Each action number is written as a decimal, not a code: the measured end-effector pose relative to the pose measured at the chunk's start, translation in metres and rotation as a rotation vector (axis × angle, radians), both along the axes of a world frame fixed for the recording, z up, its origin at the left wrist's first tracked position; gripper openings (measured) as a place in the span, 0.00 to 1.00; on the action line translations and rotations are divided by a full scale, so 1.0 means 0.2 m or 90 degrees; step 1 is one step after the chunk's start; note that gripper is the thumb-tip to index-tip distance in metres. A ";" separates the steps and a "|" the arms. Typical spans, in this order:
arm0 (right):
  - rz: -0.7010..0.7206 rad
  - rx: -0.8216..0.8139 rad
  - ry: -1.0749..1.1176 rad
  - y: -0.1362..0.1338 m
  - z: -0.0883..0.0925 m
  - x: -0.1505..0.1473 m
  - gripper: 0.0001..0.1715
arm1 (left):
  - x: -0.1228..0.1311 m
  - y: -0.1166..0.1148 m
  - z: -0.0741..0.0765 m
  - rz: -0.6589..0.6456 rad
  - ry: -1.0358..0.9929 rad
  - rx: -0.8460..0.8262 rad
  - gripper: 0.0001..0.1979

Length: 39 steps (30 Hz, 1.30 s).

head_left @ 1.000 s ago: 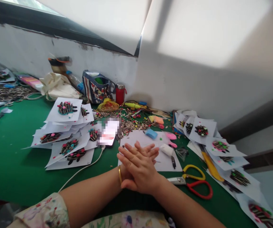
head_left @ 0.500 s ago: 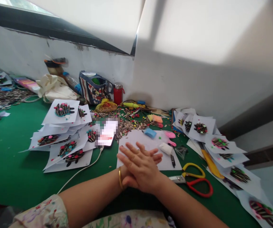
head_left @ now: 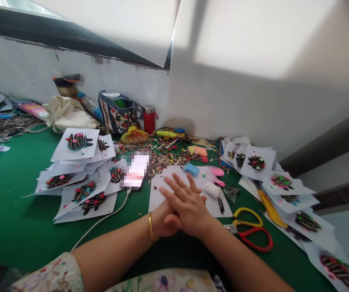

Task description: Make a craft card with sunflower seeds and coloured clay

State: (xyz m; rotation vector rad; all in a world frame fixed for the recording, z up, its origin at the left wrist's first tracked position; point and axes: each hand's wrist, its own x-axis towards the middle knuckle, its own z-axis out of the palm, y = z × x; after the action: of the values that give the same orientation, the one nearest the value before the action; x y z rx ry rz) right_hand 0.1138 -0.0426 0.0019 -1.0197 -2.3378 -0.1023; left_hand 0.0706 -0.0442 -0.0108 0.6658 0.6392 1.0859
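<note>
My right hand lies palm down across my left hand, over the front of a white sheet of paper. The fingers of my right hand are stretched out and spread. My left hand, with a gold bangle at the wrist, is flat underneath and mostly covered; a fingertip shows past the right hand's edge. Whatever may be between the palms is hidden. On the sheet, beyond and right of the hands, are a blue lump, a white lump, pink pieces and a black pen.
Scissors with yellow and red handles rest right of the hands. A phone on a cable is at the left. Stacked decorated cards flank both sides. Behind are scattered seeds, a red flask and a striped bag.
My right hand has shifted a little right and its fingers point more upward. My left hand has slid slightly under it, with less of its fingers showing. The view has moved slightly.
</note>
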 end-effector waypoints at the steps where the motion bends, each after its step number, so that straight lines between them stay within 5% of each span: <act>1: -0.030 0.010 -0.020 0.03 0.00 0.04 0.42 | -0.06 0.02 0.02 -0.157 -0.026 -0.028 0.22; 5: -0.146 0.019 -0.012 0.11 -0.02 0.22 0.40 | -0.33 0.12 0.05 -0.342 -0.086 -0.082 0.17; 7: -0.152 0.001 0.010 0.12 -0.03 0.26 0.38 | -0.39 0.15 0.04 -0.310 -0.107 -0.071 0.12; 11: -0.152 -0.039 0.083 0.10 0.00 0.29 0.35 | -0.39 0.19 0.03 -0.215 -0.100 -0.066 0.19; 20: -0.081 -0.207 0.143 0.05 0.02 0.25 0.16 | -0.38 0.18 0.06 -0.282 -0.039 0.024 0.27; 27: -0.069 -0.153 0.234 0.06 -0.06 0.28 0.17 | -0.38 0.21 0.01 -0.175 0.203 0.088 0.18; 32: -0.078 -0.169 0.239 0.06 -0.07 0.29 0.27 | -0.39 0.23 0.02 -0.067 0.386 0.187 0.15; 39: -0.066 -0.212 0.251 0.07 -0.06 0.30 0.17 | -0.39 0.22 0.04 -0.073 0.464 0.270 0.14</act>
State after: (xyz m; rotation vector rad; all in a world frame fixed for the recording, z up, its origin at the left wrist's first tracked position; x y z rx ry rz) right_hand 0.1730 -0.0291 -0.0092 -1.1954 -1.9765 0.4252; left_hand -0.0082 0.0004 -0.0031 1.4822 0.9820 0.8613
